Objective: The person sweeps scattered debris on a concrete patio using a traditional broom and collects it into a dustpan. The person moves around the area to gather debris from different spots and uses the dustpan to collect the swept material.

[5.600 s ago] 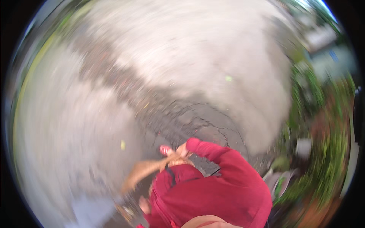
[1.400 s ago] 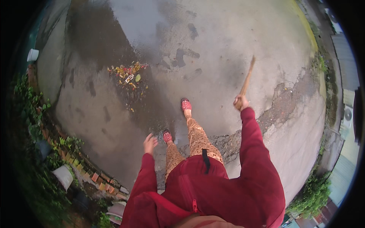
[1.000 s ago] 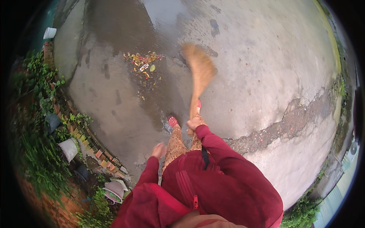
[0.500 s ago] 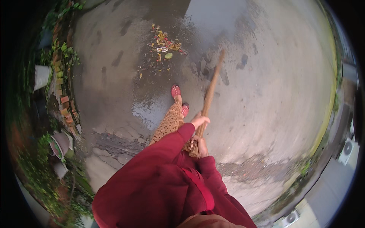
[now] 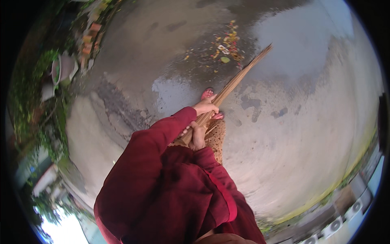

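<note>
Both of my hands are wrapped round a long tan stick broom [image 5: 237, 79], made of thin bundled twigs. My left hand [image 5: 206, 106] is closed on it further along. Nearer my body, my right hand [image 5: 198, 136] grips the thick end. The broom slants out to the far right, its thin tip over the wet ground close to a puddle. Just left of the tip lies a scattered heap of fallen leaves and petals [image 5: 232, 44], yellow and red, with a pale scrap [image 5: 223, 49] and a green leaf [image 5: 225, 59] in it.
My feet in red sandals [image 5: 207, 93] stand on wet concrete. Puddles [image 5: 170, 95] lie around. Cracked, broken concrete [image 5: 118, 103] runs on the left. A planter pot [image 5: 64, 69], bricks [image 5: 87, 44] and greenery edge the left side. Outdoor fan units [image 5: 333, 227] stand at the lower right.
The broom has swung from pointing nearly straight ahead to a slant toward the far right. My view has turned, so the leaf heap now appears further right. Both hands keep their hold.
</note>
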The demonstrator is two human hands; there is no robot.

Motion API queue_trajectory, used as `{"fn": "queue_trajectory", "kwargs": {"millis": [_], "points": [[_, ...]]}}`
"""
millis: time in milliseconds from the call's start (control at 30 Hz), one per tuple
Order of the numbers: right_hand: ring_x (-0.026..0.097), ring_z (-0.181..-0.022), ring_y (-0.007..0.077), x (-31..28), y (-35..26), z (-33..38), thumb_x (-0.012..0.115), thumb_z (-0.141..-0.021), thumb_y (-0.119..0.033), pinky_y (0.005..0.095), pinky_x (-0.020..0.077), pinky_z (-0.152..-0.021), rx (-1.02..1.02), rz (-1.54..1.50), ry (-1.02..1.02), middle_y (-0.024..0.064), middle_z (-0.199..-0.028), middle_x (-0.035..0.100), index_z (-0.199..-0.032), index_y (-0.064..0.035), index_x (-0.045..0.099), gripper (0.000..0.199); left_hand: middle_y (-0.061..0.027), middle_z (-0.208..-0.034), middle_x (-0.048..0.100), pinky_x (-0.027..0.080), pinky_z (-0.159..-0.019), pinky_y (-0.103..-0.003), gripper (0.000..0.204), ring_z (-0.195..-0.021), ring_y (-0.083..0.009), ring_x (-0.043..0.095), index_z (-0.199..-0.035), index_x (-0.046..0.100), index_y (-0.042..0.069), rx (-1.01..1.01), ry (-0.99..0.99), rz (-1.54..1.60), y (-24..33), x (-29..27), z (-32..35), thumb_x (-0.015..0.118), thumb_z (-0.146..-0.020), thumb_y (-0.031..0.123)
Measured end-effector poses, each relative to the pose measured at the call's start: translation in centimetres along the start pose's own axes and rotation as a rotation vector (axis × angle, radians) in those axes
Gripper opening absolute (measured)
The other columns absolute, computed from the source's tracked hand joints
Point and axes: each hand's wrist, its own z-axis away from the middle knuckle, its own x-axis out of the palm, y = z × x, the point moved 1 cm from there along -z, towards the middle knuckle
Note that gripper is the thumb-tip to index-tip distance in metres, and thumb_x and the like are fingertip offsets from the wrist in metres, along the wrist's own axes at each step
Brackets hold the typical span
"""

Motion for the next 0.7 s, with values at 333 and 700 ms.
{"fn": "queue_trajectory", "kwargs": {"millis": [333, 700], "points": [[0.048, -0.091, 0.0265, -4.7, -7.3, -5.5, 0.056, -0.071, -0.015, 0.0314, 0.0413, -0.077, -0.616, 1.919, -0.734, 0.0155, -0.097, 0.048, -0.093, -0.0012, 0.049, 0.027, -0.0011, -0.058, 0.045, 0.039, -0.042, -0.021, 0.016, -0.046, -0.0081, 0.043, -0.076, 0.045, 0.006, -0.167, 0.491, 0.762, -8.7, -10.4, 15.2, 0.056, -0.069, 0.014], [0.055, -0.066, 0.0233, -31.7, -47.5, 5.1, 0.046, -0.074, -0.015, 0.0386, 0.0487, -0.058, -0.312, 1.057, 0.691, 0.0093, -0.075, 0.051, -0.093, -0.0100, 0.043, 0.019, -0.0047, -0.051, 0.047, 0.043, -0.044, -0.030, 0.013, -0.042, -0.0175, 0.047, -0.063, 0.048, 0.005, 0.023, 0.812, 0.863, -18.2, -10.9, -5.7, 0.051, -0.067, 0.017]]}}
